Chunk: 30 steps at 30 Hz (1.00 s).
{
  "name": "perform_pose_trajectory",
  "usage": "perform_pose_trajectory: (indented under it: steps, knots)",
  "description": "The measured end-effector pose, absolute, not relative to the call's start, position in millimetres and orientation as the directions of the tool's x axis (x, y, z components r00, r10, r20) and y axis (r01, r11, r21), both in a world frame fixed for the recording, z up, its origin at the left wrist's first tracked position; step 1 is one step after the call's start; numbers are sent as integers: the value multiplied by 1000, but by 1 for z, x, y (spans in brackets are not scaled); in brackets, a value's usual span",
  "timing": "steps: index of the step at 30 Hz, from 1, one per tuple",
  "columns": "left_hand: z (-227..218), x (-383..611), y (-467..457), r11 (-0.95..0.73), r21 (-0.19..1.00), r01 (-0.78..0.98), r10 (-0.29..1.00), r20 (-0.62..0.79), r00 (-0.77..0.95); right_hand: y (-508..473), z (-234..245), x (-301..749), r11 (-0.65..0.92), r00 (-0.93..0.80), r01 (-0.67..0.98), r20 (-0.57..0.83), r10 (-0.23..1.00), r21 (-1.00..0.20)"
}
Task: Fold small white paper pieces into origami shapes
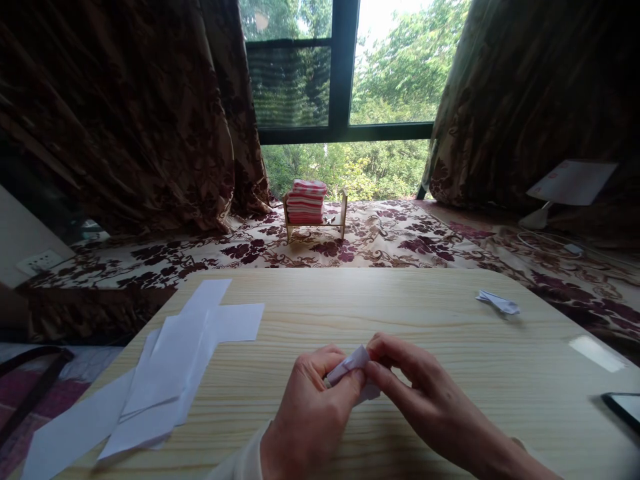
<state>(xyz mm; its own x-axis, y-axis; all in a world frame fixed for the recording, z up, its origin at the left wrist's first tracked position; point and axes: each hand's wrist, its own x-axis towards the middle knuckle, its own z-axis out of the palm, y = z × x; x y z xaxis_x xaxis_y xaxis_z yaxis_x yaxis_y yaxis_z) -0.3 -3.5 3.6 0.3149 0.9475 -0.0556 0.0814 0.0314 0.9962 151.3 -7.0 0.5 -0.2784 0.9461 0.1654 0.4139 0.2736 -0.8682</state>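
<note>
Between my hands, just above the front middle of the table, is a small folded piece of white paper. My left hand is closed around it, the thumb pressing on its near side. The fingertips of my right hand pinch its right edge. Part of the paper is hidden by the fingers. Left of my hands, a loose pile of white paper strips lies overlapping on the table. A twisted, folded paper piece rests near the far right corner.
The pale wooden table reaches a patterned cloth ledge under the window. On the ledge stands a small wooden rack with folded striped cloths. A white lamp is at right. A dark-edged device lies at the table's right edge.
</note>
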Motion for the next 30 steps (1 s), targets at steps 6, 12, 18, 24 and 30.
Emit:
perform_pose_trajectory:
  steps: [6,12,18,24,30]
  knots:
    - [1,1,-1,176,984,-37,950,-160,268,0,-4,155,192,-208,343,125,970,-919]
    - [4,-1,1,270,952,-147,942,-229,247,0,-4,154,231,-255,362,142,956,-903]
    - [3,-4,5,230,973,16,939,-226,261,-1,-7,155,351,-208,455,286,935,-818]
    - [3,-5,5,221,975,1,950,-215,226,-1,-4,161,524,-240,491,470,849,-696]
    - [3,-5,5,243,970,-18,937,-230,264,0,-5,160,552,-295,462,467,834,-694]
